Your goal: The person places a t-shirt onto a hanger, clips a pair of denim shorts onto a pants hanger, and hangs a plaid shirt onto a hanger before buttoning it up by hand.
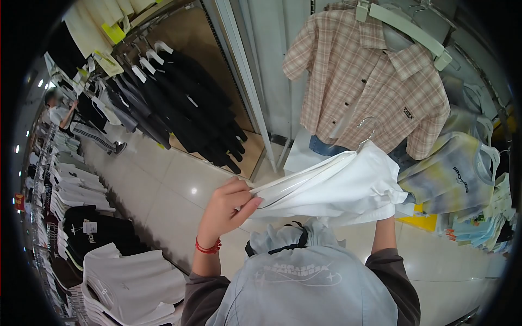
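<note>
A white shirt (337, 187) is stretched sideways in front of my chest. My left hand (231, 204), with a red string bracelet at its wrist, is closed on the shirt's left end, thumb and fingers pinching the fabric. A metal hanger hook (367, 130) rises from the shirt's upper edge; the rest of that hanger is mostly covered by cloth. My right forearm (385, 236) reaches up behind the shirt's right end, where the fabric hides my right hand and its fingers.
Ahead hangs a plaid short-sleeved shirt (375, 81), with a tie-dye top (454, 174) to its right. Black garments (190, 103) hang on a rack at the left front. White T-shirts (128, 285) line the lower left. A person (70, 117) stands far left on the tiled floor (163, 190).
</note>
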Demonstrator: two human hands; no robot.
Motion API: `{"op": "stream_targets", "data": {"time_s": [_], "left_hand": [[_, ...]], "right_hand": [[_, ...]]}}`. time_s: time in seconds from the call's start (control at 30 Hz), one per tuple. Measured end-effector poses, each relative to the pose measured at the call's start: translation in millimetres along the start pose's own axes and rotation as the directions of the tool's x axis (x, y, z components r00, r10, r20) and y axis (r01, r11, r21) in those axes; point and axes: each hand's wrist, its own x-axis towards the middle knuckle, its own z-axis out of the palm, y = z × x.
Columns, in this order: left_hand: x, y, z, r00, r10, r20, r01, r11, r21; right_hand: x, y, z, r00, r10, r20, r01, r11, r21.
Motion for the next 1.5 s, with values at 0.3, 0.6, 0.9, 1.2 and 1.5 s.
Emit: {"op": "stream_targets", "data": {"time_s": [0.3,0.6,0.9,1.2,1.5], "left_hand": [[3.6,14.8,-10.8,0.996,-0.060,-0.071,0.061,0.998,0.013],[32.9,11.5,48.2,0.998,0.044,-0.042,-0.047,0.996,-0.081],[15.5,7.4,66.2,0.932,-0.216,0.290,0.229,0.973,-0.011],[-6.8,-8.3,48.7,0.951,-0.311,-0.001,0.310,0.950,-0.029],[-13.4,-32.7,47.3,0.873,-0.391,-0.291,0.384,0.920,-0.082]], "right_hand": [[-2.3,-3.1,15.4,0.990,-0.023,0.140,0.032,0.998,-0.062],[-13.3,34.5,57.3,0.991,0.088,0.100,-0.125,0.871,0.475],[-29.9,27.1,56.5,0.993,-0.109,0.038,0.112,0.989,-0.095],[-6.4,25.3,27.9,0.990,0.064,-0.123,-0.041,0.982,0.182],[-29.8,81.4,8.3,0.955,0.286,0.076,-0.227,0.873,-0.432]]}}
